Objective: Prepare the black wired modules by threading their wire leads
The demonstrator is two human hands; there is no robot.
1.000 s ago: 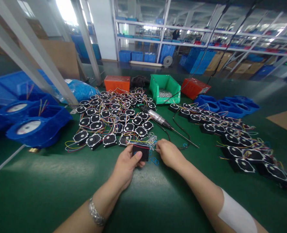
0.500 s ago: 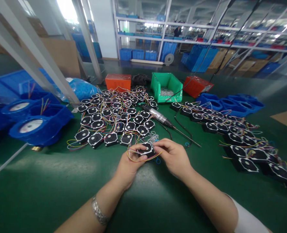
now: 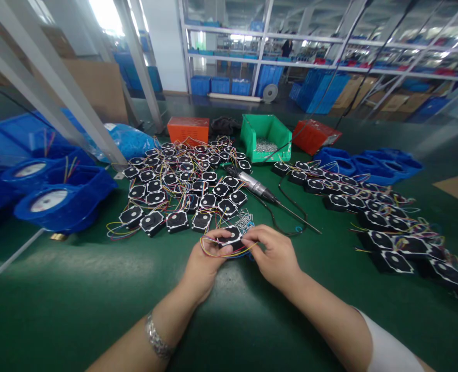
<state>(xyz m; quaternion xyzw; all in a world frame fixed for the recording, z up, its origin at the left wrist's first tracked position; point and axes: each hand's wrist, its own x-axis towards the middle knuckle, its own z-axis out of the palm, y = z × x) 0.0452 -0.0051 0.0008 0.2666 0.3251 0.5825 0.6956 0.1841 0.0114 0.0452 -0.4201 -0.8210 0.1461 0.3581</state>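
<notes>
Fingers of my left hand (image 3: pixel 205 263) grip a black part with a white rim (image 3: pixel 231 236), and its coloured wires loop below it. At the part's right edge is my right hand (image 3: pixel 273 254), its fingers pinched together; what they hold is too small to make out. Just beyond the part lies a small pile of silver screws (image 3: pixel 245 219). A grey electric screwdriver (image 3: pixel 254 185) rests behind, its long bit pointing toward the right. Many similar black parts (image 3: pixel 177 221) with wires spread across the bench at the left.
Behind stand an orange box (image 3: pixel 188 130), a green bin (image 3: pixel 266 150) with small metal pieces, and a second orange box (image 3: pixel 316 137). Rows of black parts (image 3: pixel 397 262) and blue housings (image 3: pixel 383 165) are at the right; larger blue housings (image 3: pixel 77 201) stand left.
The held part and both hands have shifted slightly left. My right fingertips are now closer over the part's right edge.
</notes>
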